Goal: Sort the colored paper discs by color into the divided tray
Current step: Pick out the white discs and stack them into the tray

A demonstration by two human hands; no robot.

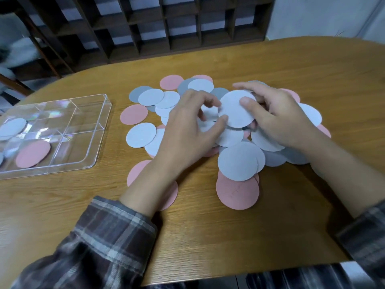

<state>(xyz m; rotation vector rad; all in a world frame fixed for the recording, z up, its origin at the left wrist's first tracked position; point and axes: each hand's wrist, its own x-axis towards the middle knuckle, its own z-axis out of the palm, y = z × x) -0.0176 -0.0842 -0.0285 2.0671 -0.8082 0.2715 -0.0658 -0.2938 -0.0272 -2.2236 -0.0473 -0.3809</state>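
Observation:
A loose pile of pink, pale blue and grey paper discs (239, 161) covers the middle of the wooden table. My right hand (277, 119) pinches a pale blue disc (234, 113), thumb on top, raised a little above the pile. My left hand (187, 132) touches that disc's left edge with thumb and fingers. A clear divided tray (91, 140) lies at the left. It holds a pink disc (33, 154) in a near compartment and a pale blue disc (12, 127) in a left compartment.
A dark wooden lattice shelf (166, 28) stands behind the table's far edge. The table's near edge (250, 270) runs just under my plaid sleeves. Bare wood shows between the tray and the pile.

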